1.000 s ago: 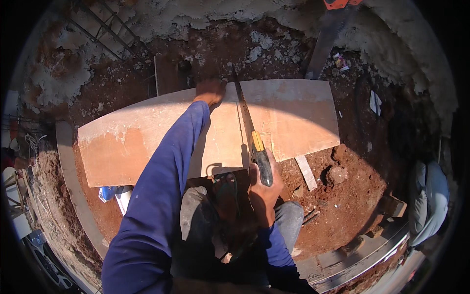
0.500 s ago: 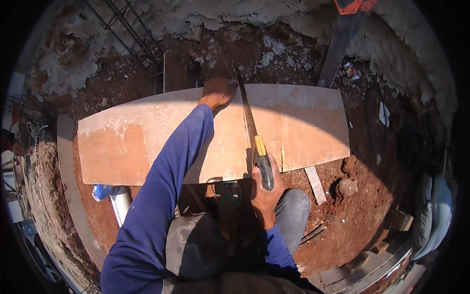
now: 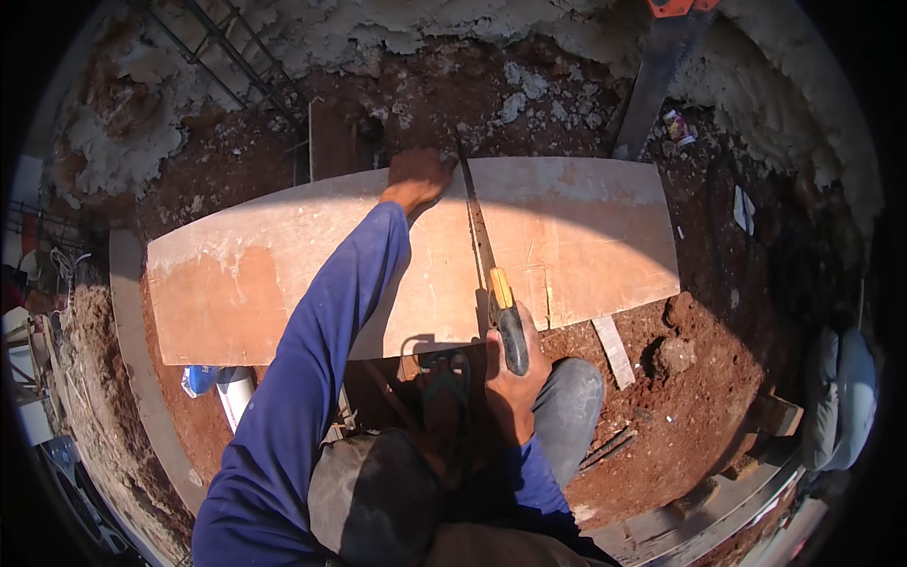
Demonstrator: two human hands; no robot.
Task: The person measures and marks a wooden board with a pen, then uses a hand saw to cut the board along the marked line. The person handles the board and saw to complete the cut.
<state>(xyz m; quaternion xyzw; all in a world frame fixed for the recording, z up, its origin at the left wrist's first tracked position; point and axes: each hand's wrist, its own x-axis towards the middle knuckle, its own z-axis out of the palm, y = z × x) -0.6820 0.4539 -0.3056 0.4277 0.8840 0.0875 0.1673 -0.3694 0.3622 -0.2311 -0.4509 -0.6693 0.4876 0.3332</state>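
Presently, the person's right hand (image 3: pixel 515 378) is closed around the dark handle of a handsaw (image 3: pixel 481 227), with fingers wrapped on it, just at the near edge of a pale wooden board (image 3: pixel 595 236). From this handle, which has also a yellow part, the blade runs across the board to the far edge, and its tip passes a little beyond it. The left hand (image 3: pixel 419 178) rests at the far edge, just to the left of the blade; its fingers bend downward there, but one cannot tell whether they pinch the board or only press on it. Beyond the far edge, near the far right corner, another saw (image 3: pixel 652 90) with an orange handle stands tilted. A light strip (image 3: pixel 614 352) sticks out from under the near edge, toward the right. Below the near edge, close to the near left corner, lie a white cylinder (image 3: pixel 235 392) and a blue-and-white packet (image 3: pixel 197 380).
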